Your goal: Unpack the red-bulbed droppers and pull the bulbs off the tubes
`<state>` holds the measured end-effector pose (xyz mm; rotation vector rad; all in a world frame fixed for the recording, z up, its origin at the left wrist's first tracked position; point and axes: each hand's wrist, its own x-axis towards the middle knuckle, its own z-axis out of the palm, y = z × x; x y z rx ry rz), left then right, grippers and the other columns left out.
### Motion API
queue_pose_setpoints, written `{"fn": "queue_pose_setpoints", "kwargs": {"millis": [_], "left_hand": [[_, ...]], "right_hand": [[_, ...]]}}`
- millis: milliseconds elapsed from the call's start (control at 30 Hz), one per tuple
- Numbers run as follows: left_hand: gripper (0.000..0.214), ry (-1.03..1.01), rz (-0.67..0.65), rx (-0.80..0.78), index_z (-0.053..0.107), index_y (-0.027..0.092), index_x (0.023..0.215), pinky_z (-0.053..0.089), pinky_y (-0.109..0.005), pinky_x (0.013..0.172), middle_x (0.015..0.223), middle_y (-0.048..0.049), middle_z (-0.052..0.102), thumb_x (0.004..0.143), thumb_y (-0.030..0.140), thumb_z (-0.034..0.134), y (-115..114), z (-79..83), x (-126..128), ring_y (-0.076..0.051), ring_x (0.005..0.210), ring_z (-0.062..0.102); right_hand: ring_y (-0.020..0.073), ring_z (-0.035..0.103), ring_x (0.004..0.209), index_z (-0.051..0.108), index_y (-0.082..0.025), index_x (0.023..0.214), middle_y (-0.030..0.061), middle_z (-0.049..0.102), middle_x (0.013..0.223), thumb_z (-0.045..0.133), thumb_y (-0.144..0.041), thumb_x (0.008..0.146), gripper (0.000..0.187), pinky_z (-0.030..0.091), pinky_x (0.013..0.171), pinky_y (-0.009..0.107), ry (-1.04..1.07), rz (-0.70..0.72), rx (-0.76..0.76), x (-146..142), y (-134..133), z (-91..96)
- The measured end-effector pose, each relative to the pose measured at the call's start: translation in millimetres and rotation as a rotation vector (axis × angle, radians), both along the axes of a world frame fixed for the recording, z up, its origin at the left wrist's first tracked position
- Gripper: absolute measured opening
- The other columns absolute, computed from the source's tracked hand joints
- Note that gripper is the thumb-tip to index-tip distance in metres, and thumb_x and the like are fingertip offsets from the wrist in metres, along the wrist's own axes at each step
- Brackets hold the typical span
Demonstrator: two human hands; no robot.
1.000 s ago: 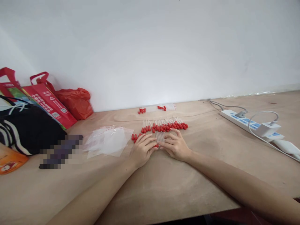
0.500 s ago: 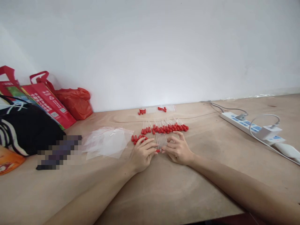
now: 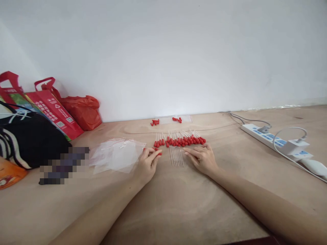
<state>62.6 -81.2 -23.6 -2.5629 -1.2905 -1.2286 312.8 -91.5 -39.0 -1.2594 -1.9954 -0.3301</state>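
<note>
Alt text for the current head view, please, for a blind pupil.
The left hand is at red bulbs, the right hand beside a row of clear tubes, on a wooden table. Red-tipped tubes lie beyond, clear bags to the left.

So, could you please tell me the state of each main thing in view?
Left hand, fingers bent, at loose red bulbs.
Right hand, at clear tubes, touch unclear.
Clear tubes, side by side, without bulbs.
Red-ended tubes, lying in a row.
Flat clear bags, overlapping.
Power strip, plugs inserted.
Red plastic bag, bulging.
</note>
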Motion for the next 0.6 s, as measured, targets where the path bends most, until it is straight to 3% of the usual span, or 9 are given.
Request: {"fn": "queue_pose_setpoints", "kwargs": {"millis": [100,200,367,600], "left_hand": [[0.029,-0.089,0.173,0.016,0.058,0.017,0.104,0.046,-0.031,0.076,0.088,-0.0065,0.048,0.083,0.024,0.039,12,4.2,-9,-0.017,0.084,0.052],[0.029,-0.156,0.287,-0.019,0.057,0.015,0.102,0.047,-0.029,0.069,0.083,-0.005,0.048,0.079,0.025,0.042,23,9.7,-26,-0.015,0.074,0.052],[0.032,-0.282,0.294,-0.158,0.054,0.014,0.099,0.044,-0.024,0.055,0.074,-0.0011,0.054,0.072,0.032,0.052,31,11.2,-35,-0.01,0.057,0.049],[0.027,-0.223,0.38,-0.243,0.056,0.017,0.086,0.044,-0.025,0.059,0.076,-0.0026,0.063,0.068,0.037,0.056,37,6.3,-31,-0.013,0.062,0.054]], "right_hand": [[0.0132,0.055,0.072,0.06,-0.022,0.104,0.0021,0.064,0.076,0.036,-0.02,0.084,0.03,0.026,0.07,0.029,-0.012,-0.041,-0.073,-3,2,-0.8],[0.014,0.056,0.076,0.06,-0.02,0.097,0.0021,0.065,0.081,0.039,-0.016,0.079,0.028,0.026,0.07,0.029,0.007,-0.073,-0.114,-5,4,-1.0],[0.0137,0.056,0.073,0.061,-0.021,0.081,0.0006,0.066,0.078,0.044,-0.016,0.076,0.018,0.024,0.072,0.031,0.017,-0.124,-0.131,-11,5,-1.8],[0.0139,0.055,0.078,0.063,-0.025,0.088,0.0004,0.065,0.081,0.042,-0.027,0.083,0.021,0.023,0.075,0.032,-0.024,-0.073,-0.2,-19,2,1.3]]}}
